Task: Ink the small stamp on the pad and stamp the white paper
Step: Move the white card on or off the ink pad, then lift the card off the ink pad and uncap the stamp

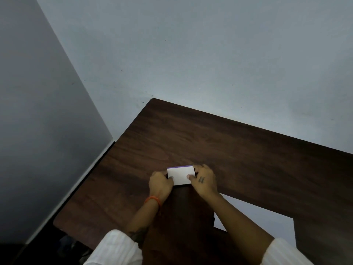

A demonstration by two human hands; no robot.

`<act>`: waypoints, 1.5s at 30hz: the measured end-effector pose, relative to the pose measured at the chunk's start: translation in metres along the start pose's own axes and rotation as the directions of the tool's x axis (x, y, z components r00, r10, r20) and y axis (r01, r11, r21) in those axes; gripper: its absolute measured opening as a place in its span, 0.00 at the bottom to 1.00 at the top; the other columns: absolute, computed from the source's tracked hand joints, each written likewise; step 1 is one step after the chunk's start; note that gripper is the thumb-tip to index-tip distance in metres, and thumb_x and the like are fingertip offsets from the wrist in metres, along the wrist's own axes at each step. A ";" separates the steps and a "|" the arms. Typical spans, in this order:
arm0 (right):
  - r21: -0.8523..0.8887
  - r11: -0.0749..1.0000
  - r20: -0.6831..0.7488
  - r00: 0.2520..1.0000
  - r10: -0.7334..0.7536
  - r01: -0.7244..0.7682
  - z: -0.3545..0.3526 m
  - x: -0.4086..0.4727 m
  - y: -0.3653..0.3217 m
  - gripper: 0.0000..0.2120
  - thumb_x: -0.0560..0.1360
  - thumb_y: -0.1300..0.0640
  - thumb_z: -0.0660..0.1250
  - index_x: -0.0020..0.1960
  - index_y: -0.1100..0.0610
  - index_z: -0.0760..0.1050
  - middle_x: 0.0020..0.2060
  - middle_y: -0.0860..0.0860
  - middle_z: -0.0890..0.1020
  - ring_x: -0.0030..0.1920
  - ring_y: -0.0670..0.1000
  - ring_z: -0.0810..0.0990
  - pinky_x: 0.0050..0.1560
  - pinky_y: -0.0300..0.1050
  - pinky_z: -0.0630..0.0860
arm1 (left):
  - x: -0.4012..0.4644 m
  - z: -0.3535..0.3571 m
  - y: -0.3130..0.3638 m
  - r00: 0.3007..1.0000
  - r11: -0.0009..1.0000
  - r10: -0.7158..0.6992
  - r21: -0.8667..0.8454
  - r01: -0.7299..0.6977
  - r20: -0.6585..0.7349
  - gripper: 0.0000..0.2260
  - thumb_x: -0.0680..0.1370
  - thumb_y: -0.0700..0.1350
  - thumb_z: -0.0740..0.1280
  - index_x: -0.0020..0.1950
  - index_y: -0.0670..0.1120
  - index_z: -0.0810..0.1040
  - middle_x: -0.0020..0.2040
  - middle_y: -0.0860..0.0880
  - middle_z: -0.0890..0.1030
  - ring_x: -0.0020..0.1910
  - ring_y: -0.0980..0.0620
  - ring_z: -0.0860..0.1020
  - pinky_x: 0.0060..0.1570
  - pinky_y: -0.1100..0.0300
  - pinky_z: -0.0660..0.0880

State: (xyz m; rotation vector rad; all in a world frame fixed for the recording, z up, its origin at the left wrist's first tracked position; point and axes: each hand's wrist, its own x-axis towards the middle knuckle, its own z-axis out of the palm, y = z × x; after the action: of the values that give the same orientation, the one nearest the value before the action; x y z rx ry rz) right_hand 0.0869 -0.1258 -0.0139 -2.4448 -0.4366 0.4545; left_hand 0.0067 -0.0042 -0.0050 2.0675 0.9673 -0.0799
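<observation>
Ink pad box [180, 175] on table [248, 153], paper [263, 220] right

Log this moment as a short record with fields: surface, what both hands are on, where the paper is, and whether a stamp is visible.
surface: dark wooden table
left hand: grips left end of small white box
right hand: grips its right end
box detail: purple far edge; closed or not, unclear
white paper: flat, near right, untouched
stamp: not visible
</observation>
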 end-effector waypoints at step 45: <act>0.229 0.962 -0.263 0.961 -0.089 0.152 -0.012 -0.062 0.006 0.26 0.71 0.54 0.71 0.67 0.50 0.69 0.65 0.50 0.72 0.64 0.49 0.71 0.58 0.38 0.70 | -0.061 0.026 0.001 0.908 0.909 0.415 -0.025 -0.416 -0.058 0.30 0.73 0.42 0.70 0.72 0.49 0.62 0.72 0.47 0.64 0.70 0.48 0.65 0.70 0.51 0.66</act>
State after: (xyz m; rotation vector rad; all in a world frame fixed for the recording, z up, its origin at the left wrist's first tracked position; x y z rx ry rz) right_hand 0.0379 -0.1616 0.0049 -2.1820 -0.3936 0.1341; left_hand -0.0288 -0.0602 0.0014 2.2053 0.5327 0.2149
